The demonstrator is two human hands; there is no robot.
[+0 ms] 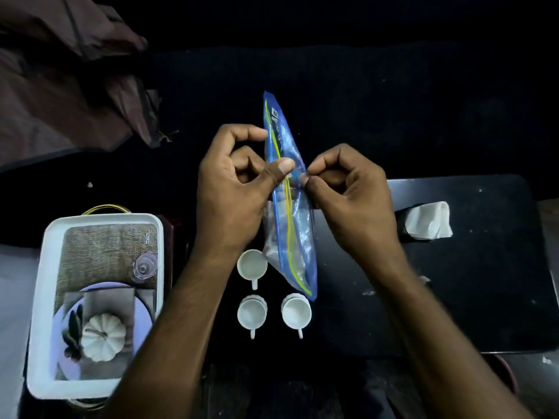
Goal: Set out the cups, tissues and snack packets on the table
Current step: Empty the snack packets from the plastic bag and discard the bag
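A clear plastic bag with blue edges and a yellow-green strip [295, 225] hangs upright over the dark table [453, 282]. My left hand [233, 192] pinches its left side with the thumb on the strip. My right hand [348, 195] pinches the right side opposite. Three small white cups stand below the bag: one upper left [252, 265], one lower left [251, 313], one lower right [296, 311]. A folded white tissue [428, 220] lies at the right on the table. The bag's contents are unclear.
A white tray [42, 297] with a printed picture inside stands at the lower left. Brownish cloth [66, 86] is piled at the upper left. The surroundings are very dark.
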